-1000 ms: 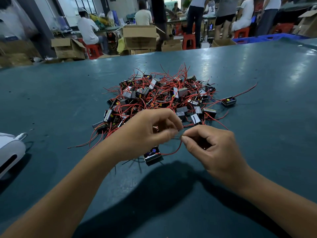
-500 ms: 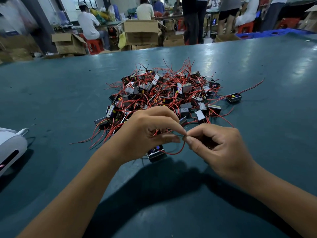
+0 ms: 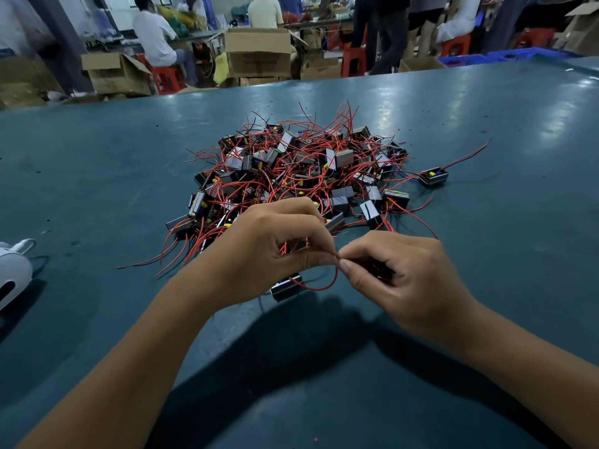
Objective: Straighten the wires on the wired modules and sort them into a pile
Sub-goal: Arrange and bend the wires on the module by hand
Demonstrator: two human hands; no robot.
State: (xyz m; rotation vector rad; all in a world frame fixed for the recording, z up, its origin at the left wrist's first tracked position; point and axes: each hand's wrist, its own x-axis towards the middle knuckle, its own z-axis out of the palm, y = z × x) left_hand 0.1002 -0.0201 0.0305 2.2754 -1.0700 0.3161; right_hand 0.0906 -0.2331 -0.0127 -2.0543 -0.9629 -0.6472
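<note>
A tangled heap of small black modules with red wires (image 3: 301, 176) lies on the teal table (image 3: 97, 196). Just in front of it, my left hand (image 3: 272, 251) and my right hand (image 3: 402, 280) meet fingertip to fingertip, both pinching the red wire (image 3: 319, 287) of one module. That wire curves in a loop below my fingers. Its module (image 3: 285, 288) hangs or rests under my left hand, partly hidden by it. One separate module (image 3: 432, 177) with a straight red wire lies to the right of the heap.
A white device (image 3: 13, 270) sits at the table's left edge. Beyond the far edge are cardboard boxes (image 3: 259, 53), red stools and several people at other benches.
My hands have drawn together until the fingertips touch, and the wire between them has gone from stretched to a slack loop. The view has tilted down slightly.
</note>
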